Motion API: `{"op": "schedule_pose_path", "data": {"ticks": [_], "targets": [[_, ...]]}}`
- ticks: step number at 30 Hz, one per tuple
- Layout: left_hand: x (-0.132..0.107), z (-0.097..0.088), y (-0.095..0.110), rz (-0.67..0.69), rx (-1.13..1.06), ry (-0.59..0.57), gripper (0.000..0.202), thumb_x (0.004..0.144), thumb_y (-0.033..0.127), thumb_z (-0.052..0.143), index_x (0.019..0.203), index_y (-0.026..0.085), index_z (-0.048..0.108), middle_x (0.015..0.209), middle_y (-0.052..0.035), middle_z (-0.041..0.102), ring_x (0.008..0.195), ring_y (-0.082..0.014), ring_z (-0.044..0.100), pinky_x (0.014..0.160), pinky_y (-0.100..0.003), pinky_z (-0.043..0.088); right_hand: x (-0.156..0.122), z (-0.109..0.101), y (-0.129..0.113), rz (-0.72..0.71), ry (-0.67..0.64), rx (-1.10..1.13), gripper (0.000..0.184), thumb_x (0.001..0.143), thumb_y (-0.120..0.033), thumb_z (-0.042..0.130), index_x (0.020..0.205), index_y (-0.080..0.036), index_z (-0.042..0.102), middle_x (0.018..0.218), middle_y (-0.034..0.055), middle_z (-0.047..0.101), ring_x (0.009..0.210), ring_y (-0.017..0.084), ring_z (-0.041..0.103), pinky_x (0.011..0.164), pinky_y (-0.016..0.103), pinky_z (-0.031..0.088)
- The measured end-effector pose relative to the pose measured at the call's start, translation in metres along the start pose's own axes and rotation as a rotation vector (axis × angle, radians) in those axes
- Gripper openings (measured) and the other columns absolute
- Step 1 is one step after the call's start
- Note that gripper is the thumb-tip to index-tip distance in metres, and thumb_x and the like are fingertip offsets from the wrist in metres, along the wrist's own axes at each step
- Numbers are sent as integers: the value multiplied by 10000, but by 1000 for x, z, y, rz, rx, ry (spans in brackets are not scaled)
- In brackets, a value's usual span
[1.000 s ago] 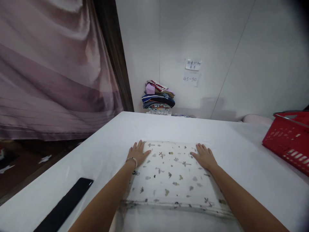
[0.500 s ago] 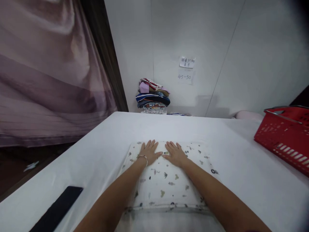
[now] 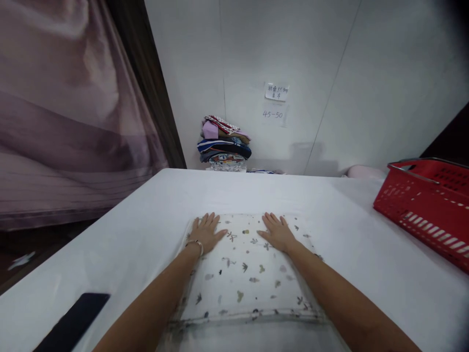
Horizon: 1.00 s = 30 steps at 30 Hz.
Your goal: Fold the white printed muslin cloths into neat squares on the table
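A white cloth [image 3: 234, 278] printed with small plants and other little figures lies folded flat in front of me. Its near edge, by my body, looks sheer and slightly blurred. My left hand [image 3: 207, 233] rests palm down near the cloth's far left corner, fingers spread, a bracelet at the wrist. Toward the far right corner, my right hand [image 3: 278, 233] presses flat on the fabric with its fingers apart. Neither hand grips anything.
The cloth lies on a white table [image 3: 348, 230]. A red basket [image 3: 421, 210] stands at the right, a dark flat object [image 3: 73, 322] at the near left. Folded fabrics [image 3: 224, 142] are stacked by the back wall, under paper signs [image 3: 275, 102]. A pinkish curtain [image 3: 73, 122] hangs left.
My hands have slid apart across the cloth, from close together at the middle out toward its two sides. The view has turned slightly to the right.
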State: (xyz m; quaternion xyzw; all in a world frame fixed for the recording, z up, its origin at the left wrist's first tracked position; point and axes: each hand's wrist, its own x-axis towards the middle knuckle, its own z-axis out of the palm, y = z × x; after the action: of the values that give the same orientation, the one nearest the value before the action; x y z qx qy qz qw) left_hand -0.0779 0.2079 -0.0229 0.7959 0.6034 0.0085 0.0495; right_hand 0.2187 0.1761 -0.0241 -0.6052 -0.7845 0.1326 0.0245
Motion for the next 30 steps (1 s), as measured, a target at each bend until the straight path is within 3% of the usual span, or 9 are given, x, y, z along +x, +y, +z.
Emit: {"op": "schedule_pose_path", "data": {"ticks": [5, 10, 12, 15, 20, 23, 25, 28, 30], "targets": [[1, -4, 3, -6, 9, -14, 762, 792, 668, 178, 1390, 199, 245, 1474, -50, 155, 1354, -271, 76, 1079, -493, 30, -3, -9, 1, -7, -23, 40, 791, 820, -679, 93, 1426, -172, 138, 1484, 52, 69, 1354, 232, 11, 1072, 426, -2], [-7, -21, 0, -43, -1, 39, 735, 810, 633, 203, 1389, 183, 245, 1479, -60, 123, 1358, -250, 63, 1082, -468, 92, -35, -8, 29, 158, 136, -67, 793, 828, -666, 142, 1416, -136, 186, 1481, 78, 86, 1353, 234, -9, 1066, 444, -50], [-16, -19, -8, -39, 40, 99, 746, 802, 638, 224, 1387, 177, 255, 1475, -62, 144, 1358, -260, 53, 1080, -492, 73, -50, -1, 43, 227, 142, -76, 779, 835, -653, 148, 1413, -132, 193, 1478, 83, 101, 1353, 232, 13, 1065, 454, -26], [-25, -9, -19, -62, 54, 51, 764, 794, 643, 218, 1389, 164, 246, 1472, -64, 155, 1355, -278, 59, 1069, -535, 81, -59, 5, 54, 270, 108, -48, 772, 842, -641, 158, 1415, -124, 174, 1481, 81, 80, 1353, 234, 8, 1063, 467, -1], [-25, -16, -17, -95, 23, -26, 726, 814, 598, 231, 1393, 160, 228, 1478, -60, 139, 1356, -262, 65, 1065, -508, 163, -61, -12, 55, 267, 153, 344, 694, 830, -565, 365, 1382, -152, 285, 1471, 74, 151, 1353, 229, 36, 1076, 434, -13], [-32, -29, -12, -157, 3, -4, 618, 857, 496, 225, 1383, 174, 254, 1469, -74, 181, 1349, -249, 126, 1054, -491, 201, -81, -26, 68, 369, 276, 609, 607, 873, -497, 315, 1374, -154, 293, 1464, 66, 187, 1347, 209, 106, 1086, 387, 108], [-44, -31, -9, -141, 18, 39, 579, 869, 455, 236, 1374, 173, 273, 1463, -84, 202, 1344, -246, 151, 1055, -491, 197, -104, -29, 81, 456, 354, 746, 565, 888, -460, 298, 1347, -133, 328, 1428, 96, 282, 1304, 215, 255, 1044, 365, 256], [-72, -22, 2, 14, 31, 51, 531, 864, 434, 306, 1324, 176, 374, 1432, -104, 278, 1328, -265, 202, 1044, -495, 222, -140, -24, 96, 545, 352, 943, 470, 871, -378, 385, 1255, -109, 429, 1263, 150, 490, 1025, 216, 563, 810, 331, 485], [-93, -12, 17, 150, 14, 44, 493, 860, 441, 343, 1281, 204, 435, 1405, -94, 336, 1315, -271, 241, 1035, -494, 250, -157, -19, 97, 580, 327, 1052, 408, 851, -312, 440, 1193, -93, 473, 1141, 170, 571, 800, 184, 635, 657, 299, 525]]}}
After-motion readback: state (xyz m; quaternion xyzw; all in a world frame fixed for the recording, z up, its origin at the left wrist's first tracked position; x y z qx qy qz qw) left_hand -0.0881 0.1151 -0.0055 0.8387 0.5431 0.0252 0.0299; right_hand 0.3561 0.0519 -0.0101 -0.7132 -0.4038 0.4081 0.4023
